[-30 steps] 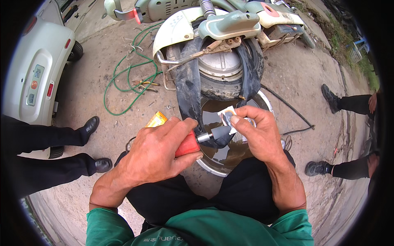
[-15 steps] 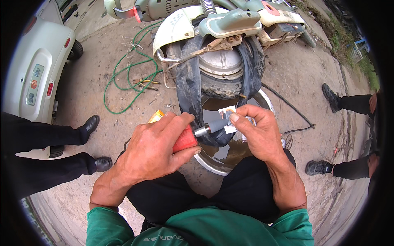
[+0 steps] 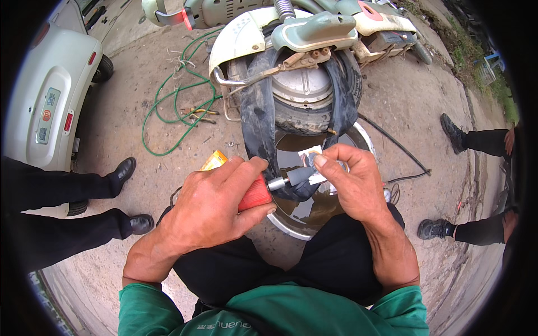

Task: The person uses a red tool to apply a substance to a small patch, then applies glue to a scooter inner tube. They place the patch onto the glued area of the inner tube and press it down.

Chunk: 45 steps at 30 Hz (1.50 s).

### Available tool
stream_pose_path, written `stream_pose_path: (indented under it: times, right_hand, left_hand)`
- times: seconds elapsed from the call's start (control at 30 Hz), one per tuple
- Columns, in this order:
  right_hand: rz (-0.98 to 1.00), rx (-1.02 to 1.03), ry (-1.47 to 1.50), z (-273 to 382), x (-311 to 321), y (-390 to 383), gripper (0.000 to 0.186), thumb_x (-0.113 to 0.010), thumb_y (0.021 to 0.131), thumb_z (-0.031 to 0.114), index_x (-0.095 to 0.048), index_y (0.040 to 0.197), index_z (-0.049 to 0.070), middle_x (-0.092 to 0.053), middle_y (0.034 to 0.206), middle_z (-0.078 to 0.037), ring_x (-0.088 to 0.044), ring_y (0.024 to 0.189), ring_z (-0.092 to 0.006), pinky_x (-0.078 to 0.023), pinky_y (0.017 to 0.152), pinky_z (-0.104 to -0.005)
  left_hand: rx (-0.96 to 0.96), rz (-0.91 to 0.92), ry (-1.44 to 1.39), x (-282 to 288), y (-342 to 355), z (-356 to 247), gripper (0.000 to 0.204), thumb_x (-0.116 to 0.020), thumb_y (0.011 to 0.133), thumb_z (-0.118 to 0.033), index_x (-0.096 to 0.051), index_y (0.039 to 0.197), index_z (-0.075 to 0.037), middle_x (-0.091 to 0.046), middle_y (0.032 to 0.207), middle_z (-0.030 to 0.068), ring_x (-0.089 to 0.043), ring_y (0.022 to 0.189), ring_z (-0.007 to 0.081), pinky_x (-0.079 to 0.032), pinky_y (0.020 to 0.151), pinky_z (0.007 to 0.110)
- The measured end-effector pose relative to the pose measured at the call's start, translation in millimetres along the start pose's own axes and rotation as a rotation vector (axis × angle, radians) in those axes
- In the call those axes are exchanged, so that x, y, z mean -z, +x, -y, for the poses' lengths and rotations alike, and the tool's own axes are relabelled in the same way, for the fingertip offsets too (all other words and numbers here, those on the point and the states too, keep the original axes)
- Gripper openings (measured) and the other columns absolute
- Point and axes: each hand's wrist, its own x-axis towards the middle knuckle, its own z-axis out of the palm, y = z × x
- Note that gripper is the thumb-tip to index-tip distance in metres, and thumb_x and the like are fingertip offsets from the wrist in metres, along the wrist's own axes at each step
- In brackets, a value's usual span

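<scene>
My left hand (image 3: 210, 201) is wrapped round a red handheld grinder (image 3: 255, 194), whose yellow end shows behind the fingers. From its metal chuck a grey conical grinding bit (image 3: 300, 175) points toward my right hand (image 3: 354, 182). That hand pinches a small patch with white backing (image 3: 317, 178) between thumb and fingers. The bit's tip is at the patch; whether they touch I cannot tell. Just beyond, a black inner tube (image 3: 260, 126) hangs from the wheel (image 3: 305, 119) in two strands, its lower loop behind the tool and partly over a metal basin (image 3: 370, 147) of murky water.
A scooter (image 3: 314, 33) lies tipped over beyond the wheel. A green cord (image 3: 150, 120) and pliers (image 3: 199, 115) lie to the left on the concrete. A white car (image 3: 53, 112) stands at far left. Other people's feet (image 3: 120, 176) are on both sides, and a black hose (image 3: 398, 147) runs right.
My left hand and the grinder have shifted slightly to the right, bringing the bit a little farther toward the patch. My right hand has hardly moved and still pinches the patch.
</scene>
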Motion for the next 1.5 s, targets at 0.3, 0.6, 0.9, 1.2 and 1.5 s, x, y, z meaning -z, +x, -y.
stream_pose_path:
  times: [0.3, 0.6, 0.9, 1.2, 1.5]
  right_hand:
    - [0.019, -0.018, 0.006, -0.9, 1.8, 0.5, 0.026, -0.072, 0.102, 0.024, -0.077, 0.099, -0.001, -0.069, 0.076, 0.000, -0.059, 0.071, -0.0062, -0.046, 0.062, -0.0267]
    - [0.024, -0.028, 0.027, -0.5, 2.4, 0.1, 0.026, -0.072, 0.103, 0.024, -0.077, 0.099, -0.001, -0.070, 0.077, 0.000, -0.060, 0.072, -0.0062, -0.047, 0.064, -0.0266]
    - [0.043, -0.024, 0.029, 0.0, 2.1, -1.0, 0.027, -0.071, 0.103, 0.025, -0.077, 0.099, -0.001, -0.069, 0.076, 0.000, -0.059, 0.072, -0.0064, -0.047, 0.064, -0.0270]
    - [0.039, -0.013, 0.027, 0.8, 2.8, 0.2, 0.025, -0.071, 0.102, 0.022, -0.077, 0.100, -0.002, -0.070, 0.079, -0.001, -0.061, 0.074, -0.0064, -0.048, 0.066, -0.0268]
    - [-0.009, -0.007, 0.088, -2.3, 2.2, 1.9, 0.022, -0.070, 0.098, 0.011, -0.078, 0.113, -0.002, -0.077, 0.089, -0.002, -0.063, 0.080, -0.0050, -0.052, 0.072, -0.0255]
  left_hand:
    - [0.003, 0.014, -0.016, 1.1, -0.4, -3.3, 0.064, -0.094, 0.074, -0.020, -0.064, 0.127, -0.002, -0.071, 0.102, 0.0175, -0.072, 0.087, 0.0392, -0.060, 0.075, 0.044]
    - [-0.039, -0.027, 0.015, 1.3, -0.8, 0.6, 0.061, -0.090, 0.080, -0.028, -0.061, 0.129, -0.003, -0.068, 0.097, 0.0146, -0.071, 0.082, 0.0377, -0.059, 0.067, 0.046]
    - [0.056, -0.036, 0.004, 3.0, -0.8, 2.2, 0.066, -0.094, 0.072, -0.021, -0.064, 0.128, -0.003, -0.071, 0.103, 0.0172, -0.073, 0.088, 0.0394, -0.060, 0.075, 0.044]
    - [0.008, -0.121, 0.002, 1.1, 0.9, 7.6, 0.062, -0.090, 0.080, -0.026, -0.061, 0.129, -0.004, -0.069, 0.097, 0.0153, -0.072, 0.082, 0.0388, -0.059, 0.068, 0.046]
    - [-0.004, -0.098, 0.000, 1.6, 0.0, 6.9, 0.060, -0.090, 0.079, -0.025, -0.061, 0.128, -0.004, -0.068, 0.095, 0.0148, -0.071, 0.080, 0.0389, -0.059, 0.068, 0.047]
